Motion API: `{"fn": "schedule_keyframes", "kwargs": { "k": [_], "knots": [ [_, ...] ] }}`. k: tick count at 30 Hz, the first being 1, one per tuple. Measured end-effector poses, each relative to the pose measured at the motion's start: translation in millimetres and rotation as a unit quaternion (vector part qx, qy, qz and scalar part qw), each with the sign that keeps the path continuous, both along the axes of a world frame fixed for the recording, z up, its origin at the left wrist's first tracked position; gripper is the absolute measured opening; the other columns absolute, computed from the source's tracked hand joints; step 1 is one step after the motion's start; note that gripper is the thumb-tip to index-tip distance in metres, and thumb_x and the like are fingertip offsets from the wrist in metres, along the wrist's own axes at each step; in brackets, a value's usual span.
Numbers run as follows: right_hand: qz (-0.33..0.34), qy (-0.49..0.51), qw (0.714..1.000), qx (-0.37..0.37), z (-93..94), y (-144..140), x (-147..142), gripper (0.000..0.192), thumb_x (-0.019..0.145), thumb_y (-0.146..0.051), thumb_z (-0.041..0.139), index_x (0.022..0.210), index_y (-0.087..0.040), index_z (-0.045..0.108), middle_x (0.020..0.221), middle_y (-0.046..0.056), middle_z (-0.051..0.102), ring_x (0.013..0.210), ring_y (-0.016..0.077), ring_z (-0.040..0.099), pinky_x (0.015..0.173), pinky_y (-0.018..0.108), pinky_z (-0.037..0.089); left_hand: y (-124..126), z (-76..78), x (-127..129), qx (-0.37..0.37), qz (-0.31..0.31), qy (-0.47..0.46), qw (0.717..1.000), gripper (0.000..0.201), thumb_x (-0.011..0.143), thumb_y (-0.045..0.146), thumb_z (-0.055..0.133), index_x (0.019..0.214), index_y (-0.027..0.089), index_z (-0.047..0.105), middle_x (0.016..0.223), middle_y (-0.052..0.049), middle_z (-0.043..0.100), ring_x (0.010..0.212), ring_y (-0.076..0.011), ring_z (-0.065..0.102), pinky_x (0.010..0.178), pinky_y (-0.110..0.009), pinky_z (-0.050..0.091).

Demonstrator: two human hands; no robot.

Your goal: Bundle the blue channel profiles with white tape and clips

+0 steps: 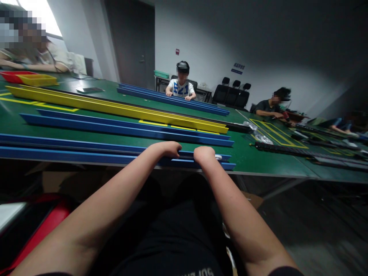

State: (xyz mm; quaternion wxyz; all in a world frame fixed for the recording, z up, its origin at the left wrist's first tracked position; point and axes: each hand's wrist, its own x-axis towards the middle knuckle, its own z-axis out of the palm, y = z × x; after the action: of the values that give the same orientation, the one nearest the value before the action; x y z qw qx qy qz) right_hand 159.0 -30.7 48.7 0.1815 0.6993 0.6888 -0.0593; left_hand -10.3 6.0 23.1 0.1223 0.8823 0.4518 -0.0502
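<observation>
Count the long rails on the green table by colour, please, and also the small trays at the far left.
Blue rails: 4 (nearest, under both hands; second; two far ones)
Yellow rails: 1
Black rails: 2
Yellow trays: 1
Red trays: 1
Total: 9

yellow rail (115, 108), red tray (13, 76), yellow tray (38, 79), black chairs (231, 96)

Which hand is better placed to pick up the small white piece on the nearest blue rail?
Right, probably. The right hand rests on the nearest blue rail with the small white piece just beside it. The left hand grips the same rail farther from the piece.
</observation>
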Motion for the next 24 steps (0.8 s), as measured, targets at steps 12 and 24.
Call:
{"fn": "schedule_keyframes", "kwargs": {
  "k": [12,24],
  "knots": [
    [0.013,-0.022,0.999,0.032,-0.2,-7,0,0.032,0.083,-0.015,0.056,0.110,-0.013,0.072,0.118,0.021,0.065,0.112,0.0274,0.062,0.092,0.038,0.050,0,-11.7,-57,0.033,0.054,-0.016,0.998,0.037,0.070,0.044,0.055,0.100,0.025,0.066,0.091,-0.004,0.072,0.074,-0.0196,0.061,0.060,-0.027,0.041],
    [0.016,-0.021,0.999,0.036,-1.2,-6,0,0.032,0.083,-0.012,0.052,0.107,-0.015,0.073,0.118,0.019,0.065,0.109,0.0279,0.064,0.090,0.040,0.050,-2,-16.1,-57,0.057,0.065,-0.021,0.996,0.040,0.070,0.048,0.057,0.105,0.028,0.066,0.093,-0.003,0.072,0.075,-0.0201,0.062,0.058,-0.026,0.040]
  ]
}}
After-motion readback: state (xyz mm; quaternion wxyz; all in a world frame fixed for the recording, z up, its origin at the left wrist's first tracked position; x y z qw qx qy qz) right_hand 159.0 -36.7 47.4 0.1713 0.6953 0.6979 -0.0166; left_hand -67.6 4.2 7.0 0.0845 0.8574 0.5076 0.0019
